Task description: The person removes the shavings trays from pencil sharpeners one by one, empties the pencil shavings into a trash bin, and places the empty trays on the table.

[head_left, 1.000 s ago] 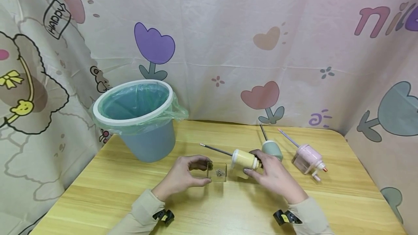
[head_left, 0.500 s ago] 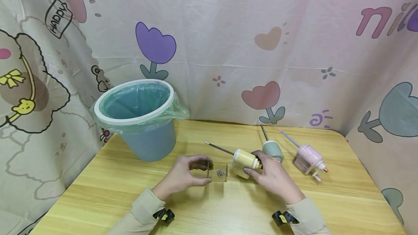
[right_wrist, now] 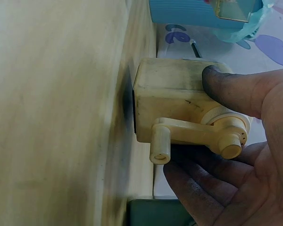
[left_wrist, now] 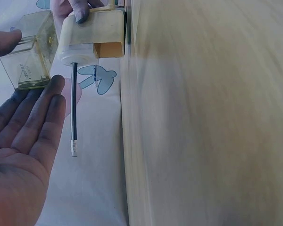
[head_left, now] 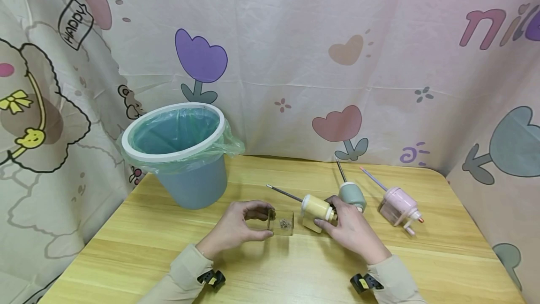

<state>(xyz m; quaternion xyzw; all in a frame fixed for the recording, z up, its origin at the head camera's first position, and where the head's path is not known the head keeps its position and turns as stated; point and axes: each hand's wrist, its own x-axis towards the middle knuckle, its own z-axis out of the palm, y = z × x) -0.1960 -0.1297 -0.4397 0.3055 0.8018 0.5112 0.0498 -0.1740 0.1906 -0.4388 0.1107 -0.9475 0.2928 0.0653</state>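
Observation:
My left hand [head_left: 240, 224] holds a small clear drawer [head_left: 287, 230] between thumb and fingers. Grey pencil shavings [head_left: 284, 223] lie inside it. Just to the right, my right hand [head_left: 354, 226] grips a yellow crank pencil sharpener [head_left: 315, 206] by its crank end. A dark pencil [head_left: 283, 192] sticks out of the sharpener toward the upper left. In the left wrist view, a hollow slot shows in the sharpener's body [left_wrist: 96, 28], and the drawer [left_wrist: 30, 63] is apart from it. The right wrist view shows the crank handle [right_wrist: 160, 146] folded along the body.
A blue bin [head_left: 196, 182] with a green liner and white rim stands at the back left. Behind my right hand is a grey-green sharpener [head_left: 352, 193] with a pencil. Farther right, a pink sharpener [head_left: 398, 203] also holds a pencil. A printed cloth hangs behind the wooden table [head_left: 270, 271].
The yellow sharpener has shifted slightly right and down in my right hand, its pencil swinging a little rightward. My left hand and the drawer have stayed in place.

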